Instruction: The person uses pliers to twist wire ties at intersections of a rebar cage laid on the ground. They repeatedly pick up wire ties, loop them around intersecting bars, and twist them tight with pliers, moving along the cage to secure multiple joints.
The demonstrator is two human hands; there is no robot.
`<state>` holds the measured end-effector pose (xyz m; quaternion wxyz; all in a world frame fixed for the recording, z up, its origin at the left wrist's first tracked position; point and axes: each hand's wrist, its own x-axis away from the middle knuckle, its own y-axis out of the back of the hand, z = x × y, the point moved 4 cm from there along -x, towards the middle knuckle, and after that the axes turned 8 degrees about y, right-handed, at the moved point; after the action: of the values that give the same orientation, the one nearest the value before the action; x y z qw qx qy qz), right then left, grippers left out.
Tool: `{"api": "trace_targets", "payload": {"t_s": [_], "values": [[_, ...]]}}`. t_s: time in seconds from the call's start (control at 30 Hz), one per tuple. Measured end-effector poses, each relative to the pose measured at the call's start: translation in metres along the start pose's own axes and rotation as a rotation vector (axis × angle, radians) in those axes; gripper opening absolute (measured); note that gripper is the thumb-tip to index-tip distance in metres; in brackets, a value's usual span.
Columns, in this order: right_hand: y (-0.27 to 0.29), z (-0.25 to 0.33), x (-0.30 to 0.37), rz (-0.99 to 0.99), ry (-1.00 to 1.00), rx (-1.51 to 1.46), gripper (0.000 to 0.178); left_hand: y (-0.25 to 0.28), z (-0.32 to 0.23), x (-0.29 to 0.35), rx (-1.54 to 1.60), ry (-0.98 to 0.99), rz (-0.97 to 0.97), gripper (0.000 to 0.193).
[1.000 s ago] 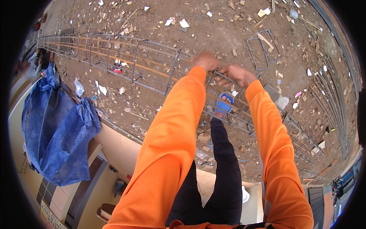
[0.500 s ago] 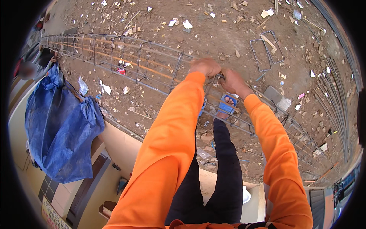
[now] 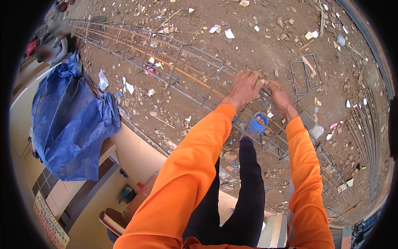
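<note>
A long rebar cage, made of lengthwise steel bars with rectangular stirrups, runs from the upper left down to the lower right. My left hand curls its fingers over the cage's far top bar. Close beside it, my right hand is bent round the same bar, thumb side toward the left hand. The fingertips of both are partly hidden, so any small thing between them does not show. Below the hands, my foot in a blue sandal stands on the ground behind the cage bars.
Two loose rectangular stirrups lie on the littered dirt beyond the cage. Several long steel rods rest at the right. A blue tarp drapes at the left, near a low wall. People are at the cage's far left end.
The view has shifted, so the cage and ground appear lower and further right. My left hand has turned, showing more of its back over the bar. The right hand stays close beside it.
</note>
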<state>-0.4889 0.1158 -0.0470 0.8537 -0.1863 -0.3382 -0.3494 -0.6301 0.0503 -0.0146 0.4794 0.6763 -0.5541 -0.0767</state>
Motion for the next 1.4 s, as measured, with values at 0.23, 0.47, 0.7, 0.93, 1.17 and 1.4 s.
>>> {"api": "trace_targets", "payload": {"t_s": [0.23,0.47,0.7,0.93,1.17,1.4], "values": [[-0.008,0.047,0.086,-0.048,0.151,0.899,0.036,0.038,-0.045,0.097,0.286,-0.058,0.044,0.025],[-0.018,0.061,0.136,-0.23,0.339,0.905,0.024,0.067,-0.042,0.13,0.443,0.42,0.27,0.037],[-0.067,0.092,0.142,0.249,0.415,1.33,0.026,0.136,-0.009,0.127,0.325,0.115,0.513,0.04],[-0.127,0.137,0.109,0.245,0.405,1.079,0.024,0.285,0.145,0.018,-0.315,-0.093,-0.115,0.05],[-0.229,0.118,0.055,0.151,0.201,0.759,0.017,0.331,0.26,-0.122,-0.828,-0.528,0.085,0.058],[-0.317,0.153,0.008,-0.036,0.31,1.001,0.024,0.319,0.278,-0.154,-0.654,-0.473,0.379,0.055]]}}
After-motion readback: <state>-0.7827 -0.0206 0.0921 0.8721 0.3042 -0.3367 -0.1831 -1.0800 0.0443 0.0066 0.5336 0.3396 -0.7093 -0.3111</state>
